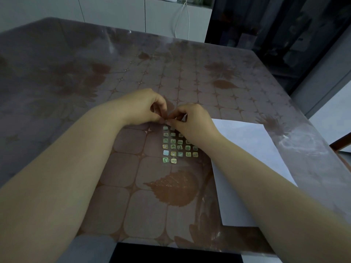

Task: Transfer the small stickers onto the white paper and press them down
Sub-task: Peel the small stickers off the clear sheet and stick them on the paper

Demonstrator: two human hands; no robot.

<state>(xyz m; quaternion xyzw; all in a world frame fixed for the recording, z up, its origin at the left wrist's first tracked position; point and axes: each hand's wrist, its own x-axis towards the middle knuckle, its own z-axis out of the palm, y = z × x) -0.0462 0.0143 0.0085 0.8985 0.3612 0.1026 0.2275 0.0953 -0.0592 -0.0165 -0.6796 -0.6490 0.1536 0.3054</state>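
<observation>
A clear sheet of small square stickers point(173, 148), several rows in green, yellow and blue, lies on the table in front of me. My left hand point(144, 107) and my right hand point(191, 120) meet at the sheet's far edge, fingertips pinched together on that edge or on a sticker there; the spot is too small and hidden by fingers to tell which. My right wrist covers part of the sticker rows. The white paper point(245, 149) lies flat to the right of the sheet, partly under my right forearm, with no stickers visible on it.
The table point(133, 186) has a brown leaf-and-tile cloth under glossy clear plastic. Its near edge runs along the bottom and its right edge lies just past the paper. White cabinets and a hanging white cable point(182, 19) stand behind the far edge.
</observation>
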